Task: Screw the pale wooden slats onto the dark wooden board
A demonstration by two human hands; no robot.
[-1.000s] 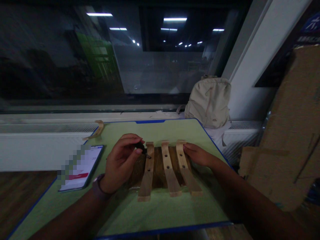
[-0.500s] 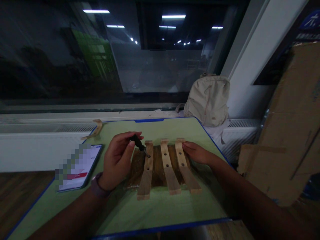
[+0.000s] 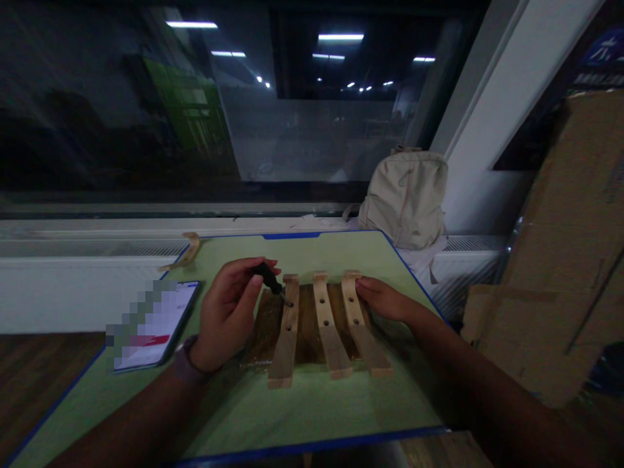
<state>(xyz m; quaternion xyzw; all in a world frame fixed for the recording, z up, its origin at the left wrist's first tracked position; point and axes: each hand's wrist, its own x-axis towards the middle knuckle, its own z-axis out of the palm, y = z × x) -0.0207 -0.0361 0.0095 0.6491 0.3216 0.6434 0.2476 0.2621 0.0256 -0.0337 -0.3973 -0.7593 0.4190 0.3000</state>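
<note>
Three pale wooden slats with holes lie side by side across a dark wooden board (image 3: 299, 328) on a green mat (image 3: 312, 406). My left hand (image 3: 229, 312) pinches a small black screwdriver (image 3: 271, 281), its tip resting at the top of the left slat (image 3: 285, 338). My right hand (image 3: 383, 298) rests with closed fingers against the upper end of the right slat (image 3: 361, 325). The middle slat (image 3: 327, 322) lies untouched between them.
A phone (image 3: 151, 323) with a lit screen lies on the mat's left side. A curved wooden piece (image 3: 184, 253) sits at the far left corner. A beige backpack (image 3: 407, 195) leans on the sill behind; cardboard boxes (image 3: 560, 260) stand at the right.
My left hand lifted the screwdriver slightly and tilted it so its handle shows above the fingers. My right hand stayed on the right slat.
</note>
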